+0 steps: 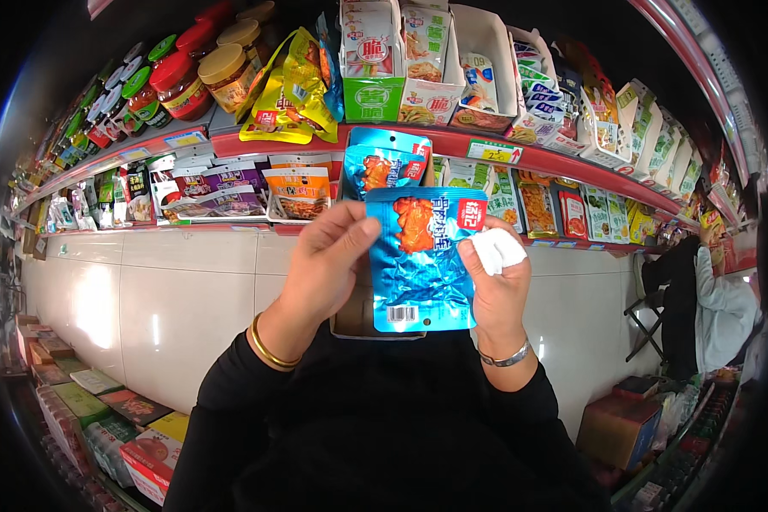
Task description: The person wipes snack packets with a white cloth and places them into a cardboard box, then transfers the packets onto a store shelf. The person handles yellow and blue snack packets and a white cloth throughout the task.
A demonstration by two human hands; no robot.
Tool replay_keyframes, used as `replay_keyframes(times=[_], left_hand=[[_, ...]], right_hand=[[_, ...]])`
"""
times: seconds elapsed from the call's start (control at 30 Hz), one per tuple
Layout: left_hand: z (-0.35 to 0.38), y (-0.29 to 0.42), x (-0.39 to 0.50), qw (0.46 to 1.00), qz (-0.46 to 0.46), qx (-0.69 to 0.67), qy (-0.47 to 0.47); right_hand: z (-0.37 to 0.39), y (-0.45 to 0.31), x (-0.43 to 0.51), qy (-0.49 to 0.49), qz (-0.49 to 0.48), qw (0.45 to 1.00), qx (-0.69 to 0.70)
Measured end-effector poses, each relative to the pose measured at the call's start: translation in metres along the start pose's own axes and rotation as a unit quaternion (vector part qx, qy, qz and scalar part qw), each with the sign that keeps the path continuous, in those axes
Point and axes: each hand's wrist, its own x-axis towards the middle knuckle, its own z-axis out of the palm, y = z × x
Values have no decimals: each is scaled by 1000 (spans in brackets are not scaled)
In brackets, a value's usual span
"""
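Note:
Both hands hold a shiny blue foil food pouch (pixel 416 275), its printed face turned up towards me. My left hand (pixel 329 256) pinches its upper left edge between thumb and fingers. At the right edge my right hand (pixel 502 294) grips the pouch, thumb on the front. A folded white cloth or tissue (pixel 499 251) is tucked in that same hand. Just beyond lies another blue pouch (pixel 384 168), partly hidden by the held one. Below the held pouch, part of a cardboard box (pixel 355 317) shows; its contents are hidden.
Ahead runs a red-edged shop shelf (pixel 416 139) with lidded jars (pixel 178 83), yellow pouches (pixel 294 96) and cartons of packets (pixel 371 96). A lower shelf holds more packets (pixel 297 192). Boxes (pixel 150 454) stand behind left, another box (pixel 617 425) behind right. A person (pixel 720 320) is at far right beside a folding stool (pixel 646 320).

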Motion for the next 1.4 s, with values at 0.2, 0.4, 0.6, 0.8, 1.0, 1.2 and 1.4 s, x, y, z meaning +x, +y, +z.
replay_keyframes(times=[0.2,0.4,0.6,0.8,1.0,1.2,1.4], left_hand=[[-1,-17,-9,993,-89,1,-79],[-6,-27,-5,996,-44,-44,-63],[5,-25,-6,998,-5,67,-11],[8,-27,-14,979,47,197,-31],[12,-21,-17,971,70,229,-14],[8,-19,-12,950,107,295,-7],[11,-17,-9,981,75,173,33]], right_hand=[[-2,0,0,8,-21,998,-62],[-8,-9,15,114,-97,981,-121],[-17,-23,22,200,-286,906,-239],[18,-33,21,-188,-340,804,-451],[5,-36,26,-196,-327,812,-442],[11,-36,7,-247,-341,791,-444],[1,-27,7,-159,-314,825,-443]])
